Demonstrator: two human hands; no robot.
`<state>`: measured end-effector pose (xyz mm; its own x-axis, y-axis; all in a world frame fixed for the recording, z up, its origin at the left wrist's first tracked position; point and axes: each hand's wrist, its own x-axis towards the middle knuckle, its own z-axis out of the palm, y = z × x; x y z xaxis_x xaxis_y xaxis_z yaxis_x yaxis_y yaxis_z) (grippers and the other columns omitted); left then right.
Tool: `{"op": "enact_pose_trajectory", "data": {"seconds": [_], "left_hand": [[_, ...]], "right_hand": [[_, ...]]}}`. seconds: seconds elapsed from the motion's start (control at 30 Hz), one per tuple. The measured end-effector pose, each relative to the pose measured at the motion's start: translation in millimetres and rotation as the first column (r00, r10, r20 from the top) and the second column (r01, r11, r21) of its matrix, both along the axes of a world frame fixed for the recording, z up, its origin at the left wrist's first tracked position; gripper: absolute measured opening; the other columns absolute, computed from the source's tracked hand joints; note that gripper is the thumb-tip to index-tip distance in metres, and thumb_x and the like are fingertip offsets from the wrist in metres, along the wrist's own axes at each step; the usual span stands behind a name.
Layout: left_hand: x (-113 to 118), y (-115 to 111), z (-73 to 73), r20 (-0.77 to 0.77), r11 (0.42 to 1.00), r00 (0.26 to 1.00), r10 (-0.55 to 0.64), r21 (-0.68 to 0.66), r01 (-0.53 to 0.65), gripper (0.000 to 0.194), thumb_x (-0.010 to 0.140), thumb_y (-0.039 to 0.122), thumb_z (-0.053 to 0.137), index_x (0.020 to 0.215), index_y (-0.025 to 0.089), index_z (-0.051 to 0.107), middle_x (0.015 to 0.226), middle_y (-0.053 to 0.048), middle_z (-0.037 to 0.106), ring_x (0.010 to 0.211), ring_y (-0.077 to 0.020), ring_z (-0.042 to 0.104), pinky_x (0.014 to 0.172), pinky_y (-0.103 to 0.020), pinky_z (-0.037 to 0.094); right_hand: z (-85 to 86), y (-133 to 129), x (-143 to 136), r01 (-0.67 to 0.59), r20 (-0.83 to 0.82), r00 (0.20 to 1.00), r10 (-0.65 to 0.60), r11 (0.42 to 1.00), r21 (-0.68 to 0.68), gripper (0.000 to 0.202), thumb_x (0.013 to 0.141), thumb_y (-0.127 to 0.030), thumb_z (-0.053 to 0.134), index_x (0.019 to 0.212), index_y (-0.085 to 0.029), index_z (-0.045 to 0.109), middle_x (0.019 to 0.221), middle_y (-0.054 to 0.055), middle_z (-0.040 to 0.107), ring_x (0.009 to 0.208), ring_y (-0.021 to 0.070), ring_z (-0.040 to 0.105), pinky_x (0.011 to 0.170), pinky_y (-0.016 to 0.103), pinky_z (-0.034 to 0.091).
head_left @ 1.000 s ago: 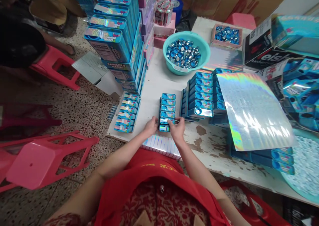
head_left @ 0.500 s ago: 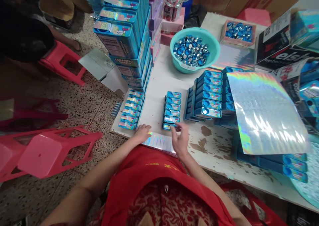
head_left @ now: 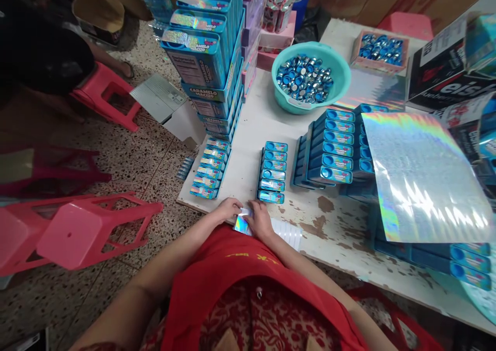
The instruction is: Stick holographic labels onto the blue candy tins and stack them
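Observation:
A shiny holographic sticker sheet (head_left: 289, 232), marked off in strips, lies at the table's front edge against my red apron. My left hand (head_left: 228, 209) pinches the left end of the sheet with its fingertips. Close beside it, my right hand (head_left: 261, 221) also has its fingers closed on the sheet and covers its middle. Just beyond my right hand stands a short row of blue tins (head_left: 272, 173) with round recesses in their tops. To the left, another row of blue tins (head_left: 209, 169) carries shiny strips across the tops.
Tall stacked blue tins (head_left: 199, 64) rise at the back left. A turquoise basin (head_left: 284, 100) holds many small blue-and-silver caps. More blue tins (head_left: 333, 149) stand at right, near a large holographic sheet (head_left: 426, 186). Pink stools (head_left: 73, 232) are on the floor at left.
The sticker sheet has shifted right along the table edge. My right hand has come down from the nearest tin and moved left onto the sheet, next to my left hand.

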<state>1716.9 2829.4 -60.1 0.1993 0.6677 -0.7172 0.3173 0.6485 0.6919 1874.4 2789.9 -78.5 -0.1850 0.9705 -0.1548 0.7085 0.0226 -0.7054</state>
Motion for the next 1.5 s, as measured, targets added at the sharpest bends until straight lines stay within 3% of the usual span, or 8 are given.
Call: {"op": "enact_pose_trajectory", "data": {"seconds": [0.5,0.63,0.83,0.93,1.03,1.17,1.33,1.5], "left_hand": [[8.5,-0.9,-5.6,-0.301,0.983,0.953,-0.038,0.161,0.090,0.010,0.071,0.011,0.053,0.075,0.013,0.062,0.059,0.001,0.058,0.058,-0.0110,0.053,0.053,-0.020,0.040],[11.7,2.3,-4.9,-0.345,0.977,0.937,-0.047,0.181,0.115,0.009,0.072,0.011,0.054,0.074,0.014,0.063,0.063,0.000,0.060,0.060,-0.0121,0.054,0.056,-0.022,0.041],[9.8,8.4,11.6,-0.401,0.948,0.916,-0.007,0.288,0.133,0.017,0.078,0.014,0.049,0.082,0.015,0.065,0.081,-0.006,0.067,0.081,-0.0182,0.060,0.075,-0.028,0.044],[9.0,7.6,38.1,-0.166,0.891,0.986,0.020,0.450,0.058,0.028,0.085,0.031,0.045,0.102,0.017,0.063,0.104,-0.007,0.066,0.096,-0.0186,0.059,0.083,-0.028,0.044],[14.3,8.9,62.0,0.074,0.897,0.988,-0.137,0.432,0.092,0.032,0.078,0.040,0.055,0.101,0.017,0.062,0.097,-0.005,0.067,0.086,-0.0171,0.060,0.076,-0.027,0.046],[26.5,26.0,71.4,0.098,0.921,0.973,-0.207,0.354,0.160,0.024,0.077,0.038,0.051,0.072,0.016,0.059,0.057,0.002,0.056,0.058,-0.0120,0.053,0.057,-0.022,0.041],[40.2,73.9,65.0,0.016,0.872,0.978,-0.207,0.457,0.177,0.015,0.079,0.029,0.047,0.085,0.018,0.055,0.056,0.005,0.052,0.054,-0.0113,0.050,0.054,-0.021,0.039],[37.2,111.6,60.0,-0.114,0.822,0.971,-0.209,0.517,0.238,0.009,0.079,0.015,0.044,0.086,0.019,0.050,0.055,0.007,0.051,0.054,-0.0118,0.050,0.054,-0.022,0.039]], "right_hand": [[8.6,-11.7,10.1,-0.307,0.255,0.935,0.248,0.925,0.223,0.024,0.089,-0.021,0.047,0.109,-0.018,0.061,0.114,0.011,0.060,0.100,0.0236,0.053,0.085,0.037,0.046],[25.7,-8.6,7.6,-0.201,0.221,0.962,0.161,0.964,0.173,0.016,0.088,-0.025,0.049,0.088,-0.019,0.064,0.091,0.009,0.064,0.086,0.0223,0.055,0.075,0.034,0.045],[74.1,-3.3,11.6,0.097,-0.210,0.973,-0.097,0.995,-0.010,0.013,0.085,-0.027,0.053,0.076,-0.020,0.059,0.076,0.001,0.062,0.070,0.0145,0.055,0.066,0.026,0.043],[98.1,4.9,17.6,0.172,-0.323,0.929,-0.183,0.983,-0.061,0.013,0.083,-0.029,0.055,0.074,-0.019,0.059,0.074,0.001,0.062,0.067,0.0130,0.054,0.064,0.024,0.043],[109.8,16.8,22.0,0.245,-0.399,0.880,-0.258,0.966,-0.086,0.014,0.081,-0.031,0.057,0.074,-0.019,0.059,0.072,0.000,0.061,0.064,0.0121,0.053,0.063,0.024,0.043],[104.3,36.2,25.0,0.391,-0.393,0.832,-0.393,0.916,-0.089,0.017,0.079,-0.035,0.059,0.076,-0.018,0.060,0.070,0.000,0.060,0.066,0.0134,0.052,0.064,0.026,0.042],[84.6,71.3,30.5,0.596,-0.272,0.785,-0.557,0.798,0.087,0.016,0.072,-0.033,0.065,0.073,-0.018,0.066,0.088,0.006,0.054,0.091,0.0210,0.051,0.082,0.035,0.041],[69.5,111.9,31.2,0.665,-0.204,0.739,-0.642,0.743,0.071,0.008,0.067,-0.024,0.068,0.067,-0.016,0.066,0.089,0.007,0.053,0.094,0.0228,0.050,0.091,0.038,0.038]]}}
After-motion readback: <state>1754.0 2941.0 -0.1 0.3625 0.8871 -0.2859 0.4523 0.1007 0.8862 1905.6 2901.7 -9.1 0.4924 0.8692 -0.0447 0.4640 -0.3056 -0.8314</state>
